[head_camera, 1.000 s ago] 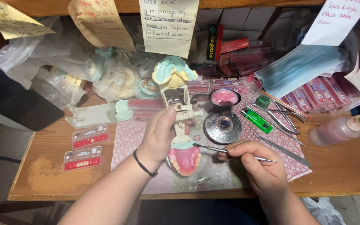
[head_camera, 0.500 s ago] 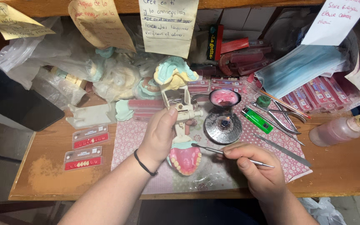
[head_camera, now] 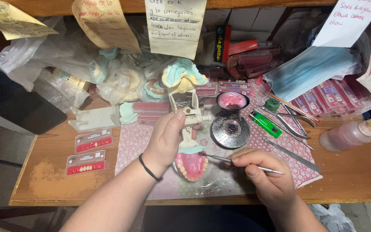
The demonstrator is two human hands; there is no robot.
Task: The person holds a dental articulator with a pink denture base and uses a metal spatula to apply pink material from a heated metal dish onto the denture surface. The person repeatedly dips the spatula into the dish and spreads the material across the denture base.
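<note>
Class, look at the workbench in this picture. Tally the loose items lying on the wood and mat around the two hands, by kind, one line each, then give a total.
Cards of false teeth, red strip: 2
Green lighter: 1
Squeeze bottle, pinkish liquid: 1
Small round burner: 1
Bowl of pink wax: 1
Black tablet: 1
Total: 7
</note>
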